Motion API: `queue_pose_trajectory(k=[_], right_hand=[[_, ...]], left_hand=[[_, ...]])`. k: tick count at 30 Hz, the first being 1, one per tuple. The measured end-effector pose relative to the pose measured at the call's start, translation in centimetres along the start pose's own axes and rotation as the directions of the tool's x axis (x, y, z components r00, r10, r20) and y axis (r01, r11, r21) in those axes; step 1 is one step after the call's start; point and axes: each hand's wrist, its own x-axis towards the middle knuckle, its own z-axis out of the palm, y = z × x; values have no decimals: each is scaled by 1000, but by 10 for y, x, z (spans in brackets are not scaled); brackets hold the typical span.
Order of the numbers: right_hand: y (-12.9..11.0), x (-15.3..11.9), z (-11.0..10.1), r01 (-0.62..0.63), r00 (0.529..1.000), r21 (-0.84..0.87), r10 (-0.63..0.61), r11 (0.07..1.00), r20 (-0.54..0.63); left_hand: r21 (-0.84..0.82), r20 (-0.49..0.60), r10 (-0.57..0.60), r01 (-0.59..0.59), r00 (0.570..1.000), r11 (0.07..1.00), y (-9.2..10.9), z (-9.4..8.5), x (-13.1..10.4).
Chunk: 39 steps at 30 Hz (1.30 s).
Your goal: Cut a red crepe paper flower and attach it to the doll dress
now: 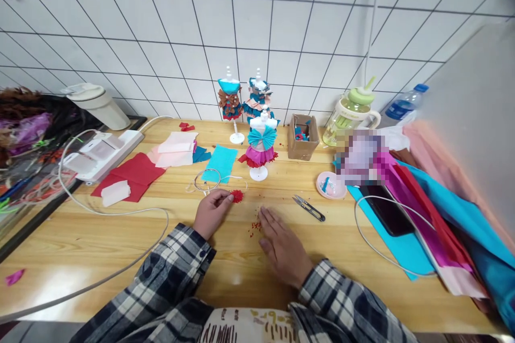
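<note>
Head view showed the table [161,257], the right hand [284,249] palm-down on it, fingers extended. The left hand [212,213] pinched the red piece [237,196], bright and ragged-edged, between thumb and forefinger; they hid its near edge. Scraps [255,226] beside the right hand looked too tiny to make out singly.

bench: wood, pale grain, pretty smooth, glossy enough to catch glare [181,273]
wall tiles: smooth, with a light sheen [209,21]
box: plain brown cardboard, matt [301,149]
snips: metal blades, darker handles [309,208]
phone: black, slick and glossy [388,214]
water bottle: clear thin plastic, shiny [406,104]
power strip: smooth white plastic [110,155]
plaid sleeves: soft matt cloth [173,257]
red sheet: thin, matt, paper or cloth, honestly can't tell [140,174]
red frilly piece: rough-looking, matt, same doubt [237,196]
dish: pink, smooth, looks like plastic [319,192]
</note>
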Motion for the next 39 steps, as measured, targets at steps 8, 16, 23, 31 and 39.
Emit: queue_pose_trajectory(k=[8,16,23,31,39], right_hand=[[15,23,4,67,998,-5,-67,998,18],[21,-2,0,-219,966,-103,201,970,-165],[-15,-4,10,30,999,2,-30,1000,-11],[12,25,3,167,982,2,-167,986,88],[32,11,-4,-74,997,-83,72,994,-30]], left_hand=[[32,-8,20,-19,1000,999,1,0,-3],[49,2,41,-41,999,998,1,1,-3],[76,2,47,-47,999,996,5,4,-3],[85,-28,65,-62,997,994,1,3,-3],[92,-11,73,-72,997,993,3,7,-1]])
